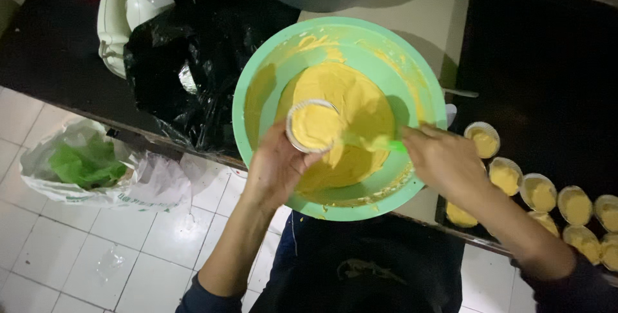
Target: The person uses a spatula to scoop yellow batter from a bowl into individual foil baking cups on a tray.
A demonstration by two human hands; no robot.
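over the green bowl [257, 87], left hand [273, 165] holds a seemingly full batter cup [313, 126].

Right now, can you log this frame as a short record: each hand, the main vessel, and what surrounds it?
left hand: holds a small paper cup filled with yellow batter over the bowl
right hand: grips a green utensil dipped in the batter
bowl: large, green, batter-smeared, at the counter edge
tray side: filled cups in rows to the right
behind: black plastic bag, white hand mixer
floor: white bag with green contents
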